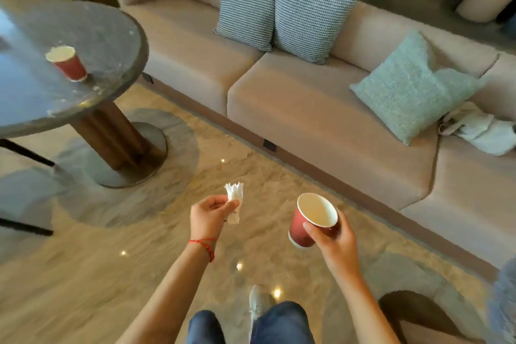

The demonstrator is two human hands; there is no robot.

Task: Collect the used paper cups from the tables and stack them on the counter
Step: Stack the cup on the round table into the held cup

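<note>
Head view, standing on polished floor [139, 274] beside the sofa [321, 109].

Right hand [333, 240]: my fingers [308, 227] and thumb are wrapped around a red paper cup [303, 227], held in the air in front of me, tilted so the mouth faces up and toward the camera. White inside; contents not discernible.

Left hand [208, 216]: fingers curled, pinching a crumpled white tissue [234, 198] between thumb and fingertips. Tissue sticks out above and below the grip. Red string bracelet [205, 246] on that wrist.

Second red paper cup [67, 63] stands upright on the round dark table [111, 45], upper left, well apart from both hands, near the table's near edge. Table sits on a wooden pedestal [111, 137].

Sofa carries two patterned cushions [279, 11] leaning against the back, touching each other, and one pale green cushion [410, 86] farther right, with a crumpled white cloth [480, 131] just beside it.

My jeans [279, 324] and one light shoe [258, 301] show at bottom edge.
</note>
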